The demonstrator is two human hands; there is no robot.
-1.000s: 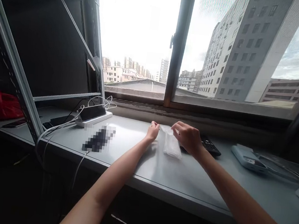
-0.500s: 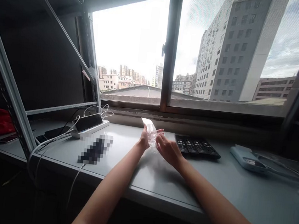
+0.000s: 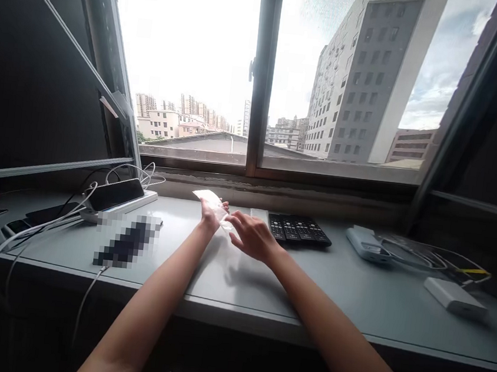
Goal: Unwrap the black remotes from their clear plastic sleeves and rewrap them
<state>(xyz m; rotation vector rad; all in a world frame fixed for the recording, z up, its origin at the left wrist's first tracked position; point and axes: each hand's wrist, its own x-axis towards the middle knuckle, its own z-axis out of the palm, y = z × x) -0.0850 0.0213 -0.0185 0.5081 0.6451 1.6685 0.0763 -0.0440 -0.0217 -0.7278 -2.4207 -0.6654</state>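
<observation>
Over the middle of the desk, my left hand (image 3: pixel 210 218) is closed around a crinkled clear plastic bag (image 3: pixel 216 205), whose pale flat end sticks up past the thumb. What the bag contains, if anything, I cannot make out. My right hand (image 3: pixel 252 234) is at the bag's lower right side, fingertips close to or touching the plastic. Its thumb is held apart from the fingers, and no grip on the bag shows. Just beyond this hand lie several black remote controls (image 3: pixel 299 231) side by side, with a clear flat wrapper (image 3: pixel 260 214) at their left.
A dark phone (image 3: pixel 117 194) leans on a white power strip (image 3: pixel 147 199) among cables at left. Nearer is a pixelated dark object (image 3: pixel 124 243) with a cable. On the right are a pale blue device (image 3: pixel 367 244), coiled cables (image 3: pixel 423 252) and a white box (image 3: pixel 454 296).
The view has swung right, so the desk things appear further left. My right hand has loosened from the plastic bag and its fingers have spread; my left hand still holds it.
</observation>
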